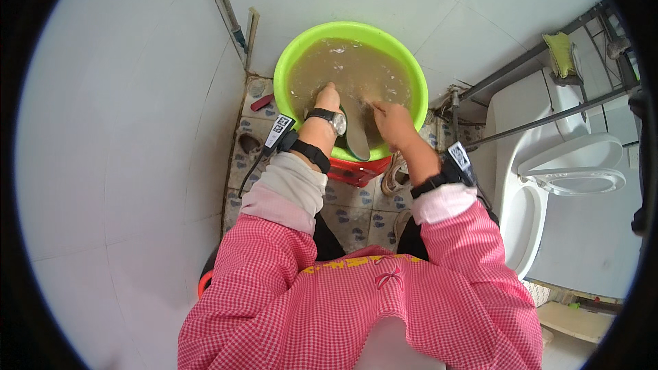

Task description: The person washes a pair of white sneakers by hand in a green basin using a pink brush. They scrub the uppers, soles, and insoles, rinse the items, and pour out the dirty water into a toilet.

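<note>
A green plastic basin [419, 87] holds murky brown water [354, 64] with bits of foam. My left hand [328, 96] reaches into the water at the basin's middle, its fingers mostly hidden under the surface; a wristwatch [337, 123] is on that wrist. Between my hands a shoe insole [358, 136] stands partly out of the water, leaning towards the near rim. It is unclear whether my left hand touches it. My right hand [393, 122] is at the right side, its fingertips at the water, with something blurred and submerged beside them that I cannot make out.
The basin rests on a red plastic stool or crate [354, 172]. Sneakers [396, 177] and a brush-like red object [262, 102] lie on the tiled floor. White walls stand at left and ahead. At right are a metal rack [540, 118], a yellow cloth [559, 54] and a white toilet [519, 205].
</note>
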